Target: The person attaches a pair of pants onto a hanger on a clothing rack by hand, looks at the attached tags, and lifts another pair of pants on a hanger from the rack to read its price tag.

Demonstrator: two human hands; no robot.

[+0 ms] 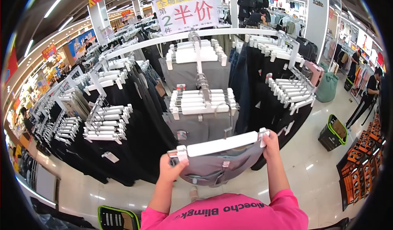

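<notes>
A white trouser hanger (223,143) with a metal hook is held level in front of my chest. Grey trousers (204,169) hang from its end clips, the waistband toward me. My left hand (172,167) is closed around the left clip, its thumb on top. At the opposite end, my right hand (270,143) grips the right clip. Just beyond stands a rack arm with more grey trousers (196,125) on white hangers (202,101). My fingers' undersides are mostly hidden by the hanger and cloth.
Dark trousers (139,123) hang on the rack's left, and black ones (266,95) on its right. A white rail (163,38) runs behind, under a sale sign (186,11). Shopping baskets (333,132) stand on the floor; a person (370,91) is at far right.
</notes>
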